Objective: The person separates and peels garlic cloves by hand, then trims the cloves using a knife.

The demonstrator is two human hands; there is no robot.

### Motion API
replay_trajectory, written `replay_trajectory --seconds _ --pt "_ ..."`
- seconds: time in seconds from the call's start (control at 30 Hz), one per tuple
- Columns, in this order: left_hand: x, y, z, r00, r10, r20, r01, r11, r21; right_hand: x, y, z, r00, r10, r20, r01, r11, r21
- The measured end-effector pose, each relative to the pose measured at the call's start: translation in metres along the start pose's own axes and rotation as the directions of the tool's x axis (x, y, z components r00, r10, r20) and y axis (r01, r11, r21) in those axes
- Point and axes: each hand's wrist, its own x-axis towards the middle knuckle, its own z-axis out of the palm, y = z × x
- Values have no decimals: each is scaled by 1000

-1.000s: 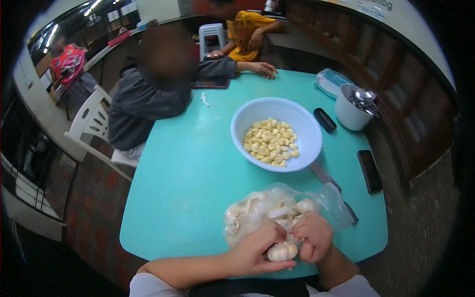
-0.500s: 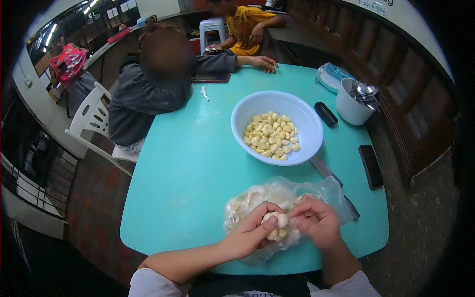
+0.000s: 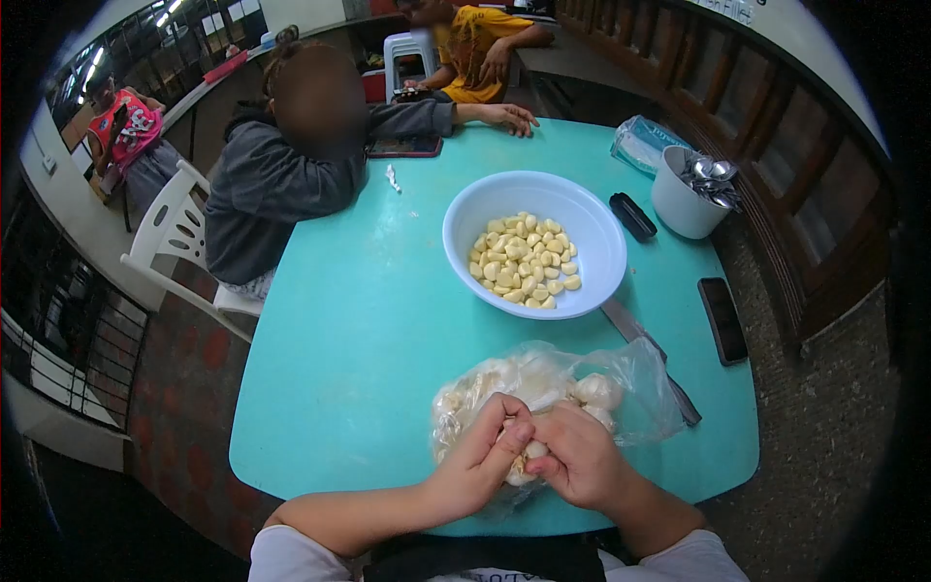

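Near the table's front edge, a garlic bulb (image 3: pixel 520 471) is held between both hands, over the lower part of a clear plastic bag. My left hand (image 3: pixel 483 456) grips it with bent fingers, and my right hand (image 3: pixel 580 456) closes on its other side, touching my left fingers. Much of the bulb is hidden by the fingers. Whole garlic bulbs (image 3: pixel 597 391) lie in the plastic bag (image 3: pixel 648 398) just beyond the hands. Behind the bag stands a light blue basin (image 3: pixel 601 233) with several peeled cloves (image 3: pixel 524 260) inside.
A knife (image 3: pixel 635 335) lies between basin and bag on the turquoise table (image 3: pixel 330 359). On the right are a phone (image 3: pixel 722 320), a black case (image 3: pixel 632 216), a pail of spoons (image 3: pixel 684 199) and a tissue pack (image 3: pixel 645 144). A seated person (image 3: pixel 281 184) leans on the left side.
My right hand has moved left from beside the bulb and now closes on it, against my left hand. The left hand's fingers have shifted round the bulb.
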Motion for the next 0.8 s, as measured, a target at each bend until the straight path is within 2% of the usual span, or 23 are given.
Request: replay_trajectory --seconds 0.33,0.57,0.67,0.8 --pt "-1 -11 3 995 82 -52 -82 997 7 -2 3 10 992 -82 -100 74 994 -77" --pt "-2 -10 6 995 83 -60 -86 995 -54 -4 2 16 978 -80 -191 67 995 -74" --pt "-3 -8 10 993 91 -78 -91 996 -3 -5 0 14 973 -75 -217 61 996 -70" --pt "-4 -10 12 989 117 -91 -120 992 -29 -5 1 17 965 -63 -253 54 998 -42"
